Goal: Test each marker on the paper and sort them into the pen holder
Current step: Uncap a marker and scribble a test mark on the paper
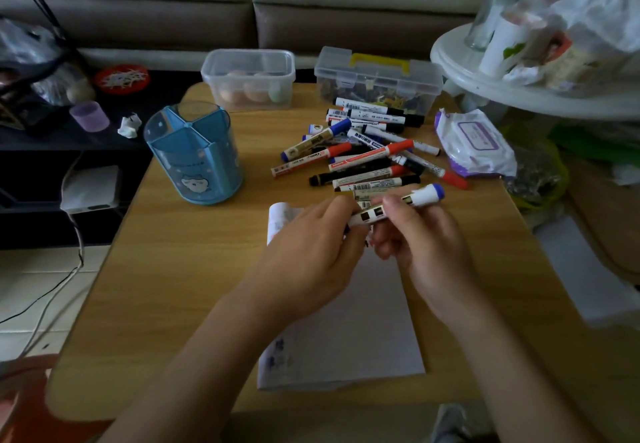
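Wooden table (pixel 166 304) before a sofa: both hands grip one blue-capped whiteboard marker (pixel 398 205) above the paper sheet (pixel 363 331), left hand (pixel 311 255) closed on its body end, right hand (pixel 419 238) nearer the cap. Loose markers (pixel 367 151) lie heaped beyond; the blue pen holder (pixel 195 155) stands left.

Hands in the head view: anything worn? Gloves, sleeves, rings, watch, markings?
Nothing worn that shows. The left hand and right hand are bare, no gloves. Both forearms are uncovered down to the bottom edge of the frame, so no sleeve is in view. No watch, bracelet or strap at either wrist. No rings or marks can be made out on the fingers, though the picture is dim and slightly soft.
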